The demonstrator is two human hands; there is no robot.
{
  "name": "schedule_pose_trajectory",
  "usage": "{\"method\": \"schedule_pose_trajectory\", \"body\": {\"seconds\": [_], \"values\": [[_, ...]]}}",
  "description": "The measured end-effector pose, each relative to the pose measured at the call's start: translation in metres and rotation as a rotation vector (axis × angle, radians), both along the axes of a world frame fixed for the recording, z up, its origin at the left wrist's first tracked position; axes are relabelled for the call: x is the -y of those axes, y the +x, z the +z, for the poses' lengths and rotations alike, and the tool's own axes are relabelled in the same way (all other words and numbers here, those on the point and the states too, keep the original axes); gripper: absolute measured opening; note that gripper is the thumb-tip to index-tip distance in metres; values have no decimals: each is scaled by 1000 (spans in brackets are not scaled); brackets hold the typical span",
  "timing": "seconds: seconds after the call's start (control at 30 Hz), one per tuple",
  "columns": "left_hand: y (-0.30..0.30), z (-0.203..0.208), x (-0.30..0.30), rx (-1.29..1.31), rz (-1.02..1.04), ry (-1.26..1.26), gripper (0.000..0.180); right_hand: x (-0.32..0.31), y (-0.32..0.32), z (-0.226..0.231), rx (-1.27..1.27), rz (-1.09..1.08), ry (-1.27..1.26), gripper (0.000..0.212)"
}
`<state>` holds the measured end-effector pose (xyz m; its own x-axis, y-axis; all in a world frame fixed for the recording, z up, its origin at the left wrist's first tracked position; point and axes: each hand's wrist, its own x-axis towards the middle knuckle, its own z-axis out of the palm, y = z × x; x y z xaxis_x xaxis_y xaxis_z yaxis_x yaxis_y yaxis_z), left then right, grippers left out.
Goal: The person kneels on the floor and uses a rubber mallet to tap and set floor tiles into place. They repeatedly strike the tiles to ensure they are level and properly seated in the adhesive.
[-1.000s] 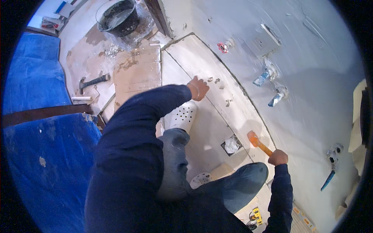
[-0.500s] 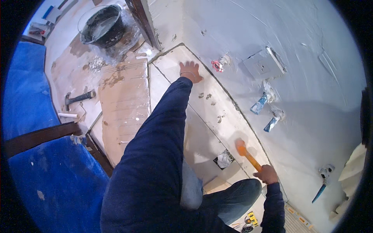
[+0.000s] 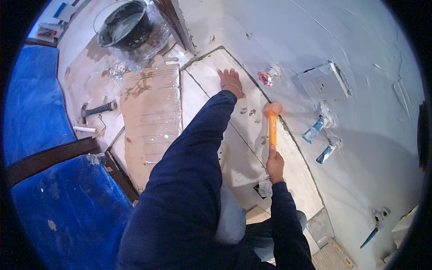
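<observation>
My left hand (image 3: 232, 83) lies with fingers spread on the far part of a pale floor tile (image 3: 294, 162), a thin band round its wrist. In my right hand (image 3: 275, 168) is the orange handle of a rubber mallet (image 3: 272, 128). Its rounded, pale orange head is near the tile's wall-side edge; whether it touches the tile I cannot tell. Small smears of grey mortar (image 3: 243, 110) sit between my left hand and the mallet. Beside my right forearm, a crumpled white wad (image 3: 265, 188) fills a square dark opening in the floor.
Along the wall are a red valve handle (image 3: 265, 78), a socket plate (image 3: 324, 83) and blue-wrapped pipe stubs (image 3: 313, 129). Leftward lie a cardboard sheet (image 3: 150, 117), a hammer (image 3: 99, 110) and blue covering (image 3: 67, 216). A black bucket (image 3: 123, 27) stands at the far left.
My right hand has carried the mallet forward along the tile, away from my knee, and its head now points away from me. My left hand stays flat on the tile. The view has shifted slightly.
</observation>
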<state>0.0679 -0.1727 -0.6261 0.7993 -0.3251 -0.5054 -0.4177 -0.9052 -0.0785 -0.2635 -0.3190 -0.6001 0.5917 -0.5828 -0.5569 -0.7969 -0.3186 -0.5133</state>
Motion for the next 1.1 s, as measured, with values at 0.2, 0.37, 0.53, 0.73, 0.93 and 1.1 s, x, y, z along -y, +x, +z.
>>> {"method": "schedule_pose_trajectory", "body": {"seconds": [0.2, 0.37, 0.53, 0.73, 0.93, 1.1], "values": [[-2, 1, 1, -6, 19, -5, 113, -11, -7, 2, -31, -54, -54, 68], [0, -2, -2, 13, 3, 5, 114, -28, -5, 11, 54, -4, -113, 66], [3, -1, -3, 59, -9, -10, 113, -23, 3, -4, -1, -122, 24, 64], [2, 2, 6, 41, -48, 18, 113, -13, -22, 6, -14, -90, -99, 62], [3, 10, 5, 12, -47, 116, 112, -30, -48, 28, 116, -157, -108, 72], [0, 10, 11, -53, -19, 134, 111, -12, -65, 12, -70, -281, 45, 73]]}}
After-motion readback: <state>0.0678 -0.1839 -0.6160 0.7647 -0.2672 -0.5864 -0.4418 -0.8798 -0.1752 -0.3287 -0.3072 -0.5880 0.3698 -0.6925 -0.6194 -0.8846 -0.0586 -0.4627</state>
